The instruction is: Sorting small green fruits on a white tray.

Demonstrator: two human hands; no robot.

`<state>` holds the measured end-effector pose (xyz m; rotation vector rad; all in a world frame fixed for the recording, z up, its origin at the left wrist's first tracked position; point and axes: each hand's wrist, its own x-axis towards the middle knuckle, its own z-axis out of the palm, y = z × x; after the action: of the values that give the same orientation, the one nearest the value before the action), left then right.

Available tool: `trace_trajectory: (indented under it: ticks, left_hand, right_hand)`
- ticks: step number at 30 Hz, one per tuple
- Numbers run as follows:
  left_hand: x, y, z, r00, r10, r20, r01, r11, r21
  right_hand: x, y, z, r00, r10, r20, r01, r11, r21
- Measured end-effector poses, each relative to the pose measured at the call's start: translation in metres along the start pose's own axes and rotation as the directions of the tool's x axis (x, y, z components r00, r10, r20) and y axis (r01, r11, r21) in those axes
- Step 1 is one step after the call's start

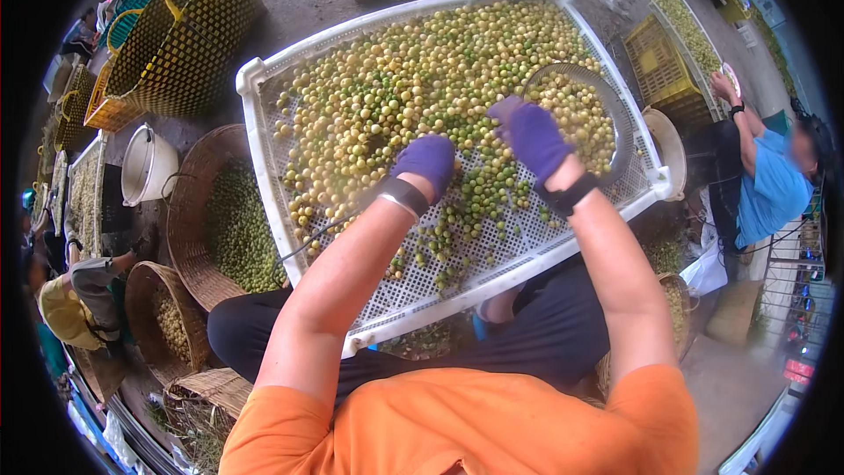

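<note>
A white perforated plastic tray (389,316) lies across my lap, heaped with small round fruits (422,66), pale yellow and green. In a purple glove, my left hand (425,161) reaches fingers-down into the fruits at the tray's middle; its fingertips are hidden. My right hand (533,135), also purple-gloved and somewhat blurred, is over the fruits beside a round grey container (623,128) with a ribbed rim. Yellow fruits fill that container inside the tray. Between my wrists, mostly green fruits (481,194) are scattered over the mesh. Whether either hand grips any fruit is not visible.
On the left stand a wicker basket (188,237) of green fruits, a smaller basket (142,300) of yellow ones and a white bucket (155,168). Woven yellow-black baskets (191,46) stand beyond. A person in blue (771,178) sits at right near another tray (682,20).
</note>
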<state>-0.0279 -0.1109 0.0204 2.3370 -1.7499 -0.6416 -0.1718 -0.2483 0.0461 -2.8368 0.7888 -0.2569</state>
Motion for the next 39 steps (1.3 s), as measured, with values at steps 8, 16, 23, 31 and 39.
trace_trajectory:
  ticks: [8,16,23,31,39]
  left_hand:
    - [-0.024,-0.041,-0.002,0.985,-0.13,0.116,0.174,0.707,-0.686]
    - [-0.015,-0.048,-0.001,0.982,-0.138,-0.129,0.042,0.826,-0.561]
    - [-0.014,-0.043,0.017,0.987,0.135,-0.083,-0.136,0.991,-0.01]
    - [-0.025,-0.033,-0.002,0.999,0.042,-0.012,-0.043,0.986,-0.159]
    - [-0.005,-0.011,-0.031,0.998,-0.038,0.052,0.058,0.174,-0.983]
  right_hand:
    - [0.01,-0.032,0.053,0.976,-0.09,0.197,0.14,0.957,-0.255]
    - [0.004,-0.033,0.053,0.982,0.013,0.187,0.026,0.978,-0.208]
    - [0.001,-0.048,0.043,0.987,-0.072,0.145,0.065,0.997,0.047]
    - [-0.004,-0.063,0.064,0.976,-0.045,0.213,0.057,0.997,-0.051]
    - [-0.017,-0.053,0.038,0.974,-0.098,0.204,0.096,0.995,0.02]
